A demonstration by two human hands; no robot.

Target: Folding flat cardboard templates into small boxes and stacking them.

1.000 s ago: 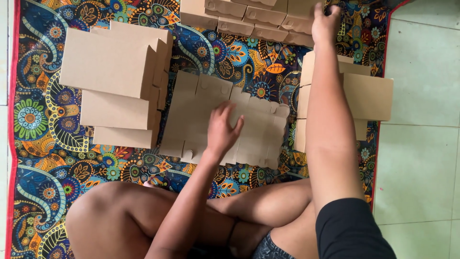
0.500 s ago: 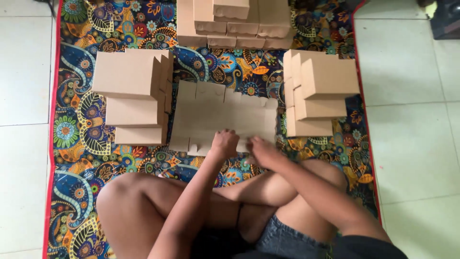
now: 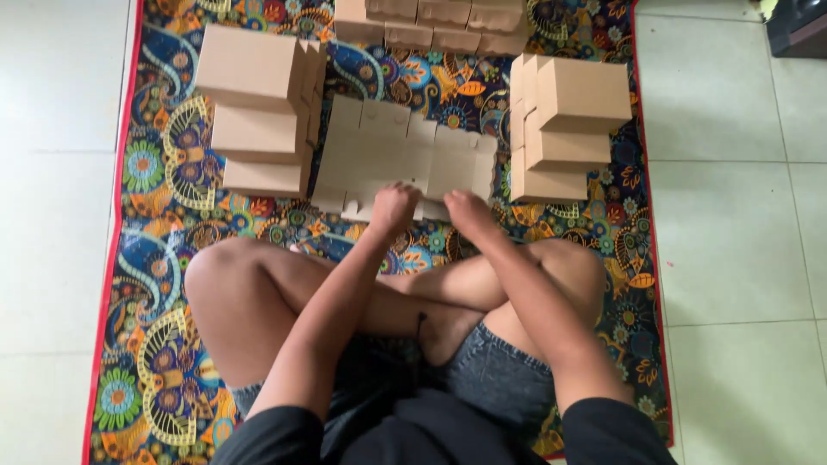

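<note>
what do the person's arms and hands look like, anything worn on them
Both arms are bare from the short black sleeves down. The left hand and right hand wear no gloves, and no rings, watch or bracelets can be seen on them or on the wrists. The sleeves are plain black with no visible markings. Fingers are too small in the head view to tell any nail detail.

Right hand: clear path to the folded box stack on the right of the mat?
Probably yes. The right hand rests on the near edge of the flat cardboard sheet, and the right-side box stack stands just beyond it with only bare patterned mat between.
</note>
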